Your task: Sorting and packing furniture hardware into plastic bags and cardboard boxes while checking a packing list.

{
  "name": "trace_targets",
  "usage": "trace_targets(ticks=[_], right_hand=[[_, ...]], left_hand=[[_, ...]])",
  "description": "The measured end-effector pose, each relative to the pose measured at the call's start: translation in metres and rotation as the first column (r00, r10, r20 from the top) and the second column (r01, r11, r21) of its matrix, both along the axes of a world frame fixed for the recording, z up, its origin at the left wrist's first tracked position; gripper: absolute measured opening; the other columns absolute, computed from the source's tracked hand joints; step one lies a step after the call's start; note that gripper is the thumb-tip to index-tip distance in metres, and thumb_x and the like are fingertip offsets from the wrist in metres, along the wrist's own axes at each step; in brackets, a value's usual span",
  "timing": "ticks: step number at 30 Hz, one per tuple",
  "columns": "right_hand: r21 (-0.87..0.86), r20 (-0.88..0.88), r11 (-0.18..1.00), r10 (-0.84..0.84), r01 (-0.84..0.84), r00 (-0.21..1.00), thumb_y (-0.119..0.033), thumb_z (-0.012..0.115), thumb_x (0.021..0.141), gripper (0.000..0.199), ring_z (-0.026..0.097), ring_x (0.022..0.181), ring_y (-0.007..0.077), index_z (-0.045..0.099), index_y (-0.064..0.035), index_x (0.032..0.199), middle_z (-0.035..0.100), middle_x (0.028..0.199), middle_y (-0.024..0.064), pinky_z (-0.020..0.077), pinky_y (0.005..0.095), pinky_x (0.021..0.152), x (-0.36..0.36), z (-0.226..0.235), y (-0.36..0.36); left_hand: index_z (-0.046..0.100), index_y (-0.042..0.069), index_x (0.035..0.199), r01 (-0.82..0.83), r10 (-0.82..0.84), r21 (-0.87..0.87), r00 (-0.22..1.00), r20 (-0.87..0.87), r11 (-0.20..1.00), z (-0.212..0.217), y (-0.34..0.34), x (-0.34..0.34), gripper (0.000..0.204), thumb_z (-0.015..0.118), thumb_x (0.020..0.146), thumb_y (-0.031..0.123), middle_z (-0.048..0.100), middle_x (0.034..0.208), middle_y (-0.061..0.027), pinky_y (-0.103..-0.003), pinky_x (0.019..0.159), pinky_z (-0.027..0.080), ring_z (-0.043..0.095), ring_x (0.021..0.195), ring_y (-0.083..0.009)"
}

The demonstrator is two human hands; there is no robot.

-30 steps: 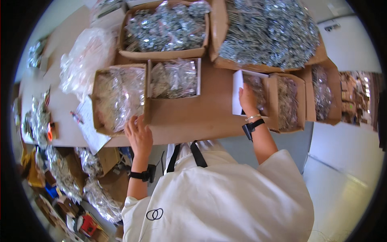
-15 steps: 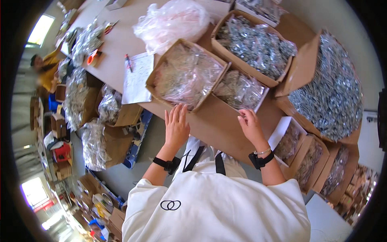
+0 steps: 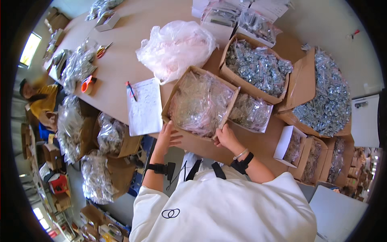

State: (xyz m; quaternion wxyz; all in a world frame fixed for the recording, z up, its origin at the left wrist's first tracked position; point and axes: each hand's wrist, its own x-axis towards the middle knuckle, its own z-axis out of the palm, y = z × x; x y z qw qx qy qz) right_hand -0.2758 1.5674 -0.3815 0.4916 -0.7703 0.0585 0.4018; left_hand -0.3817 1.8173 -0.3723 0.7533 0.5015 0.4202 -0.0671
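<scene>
In front of me sits an open cardboard box filled with clear plastic bags of small parts. My right hand grips its near right corner, fingers curled on the edge. At the near left corner, my left hand has its fingers spread along the front wall, the thumb side close to the corner; firm contact cannot be made out. Right of this box stands a smaller white box of similar bags. A written sheet of paper with a pen lies to its left.
A translucent plastic bag lies behind the box. Farther right are a carton of bagged metal parts and a large heap of metal parts. Orange tape and scissors lie left. A person in yellow is beyond.
My right hand has moved left from beside the white box onto the cardboard box's corner. My left hand has turned its fingers toward the box's front. The view has shifted.
</scene>
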Motion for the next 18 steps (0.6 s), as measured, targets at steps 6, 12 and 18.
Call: trace_targets(ticks=[6,12,18], right_hand=[[-0.143,0.215,0.989,-0.014,0.045,0.977,-0.013,0.042,0.090,0.027,0.062,0.047,0.0238,0.039,0.0139,0.094,0.061,0.066,0.0214,0.0524,0.0334,0.041,0.001,-0.001,0.025],[-0.235,0.151,0.969,-0.035,0.070,0.988,-0.016,0.044,0.091,0.029,0.061,0.047,0.0218,0.045,0.0124,0.097,0.062,0.066,0.0189,0.0513,0.0325,0.041,0.020,0.019,0.030],[-0.273,0.129,0.931,0.285,-0.242,0.950,-0.032,0.051,0.095,0.031,0.056,0.051,0.0112,0.058,-0.0013,0.095,0.062,0.069,0.0048,0.0468,0.0259,0.047,0.070,0.078,0.019]], left_hand=[[0.035,-0.002,0.126,0.312,-0.323,-0.178,0.946,-0.037,0.933,-0.031,0.023,0.040,0.041,0.042,0.093,0.021,0.061,0.106,-0.0232,-0.043,0.070,0.058,0.068,0.085,-0.0333],[0.042,-0.002,0.123,0.490,-0.503,-0.116,0.851,-0.153,0.864,-0.029,0.043,0.046,0.049,0.049,0.092,0.035,0.064,0.099,-0.0213,-0.041,0.067,0.058,0.069,0.079,-0.0312],[0.067,-0.001,0.079,0.623,-0.635,0.775,0.642,-0.429,0.108,0.029,0.119,0.062,0.039,0.060,0.083,0.037,0.065,0.074,-0.0187,-0.044,0.067,0.050,0.064,0.072,-0.0347]])
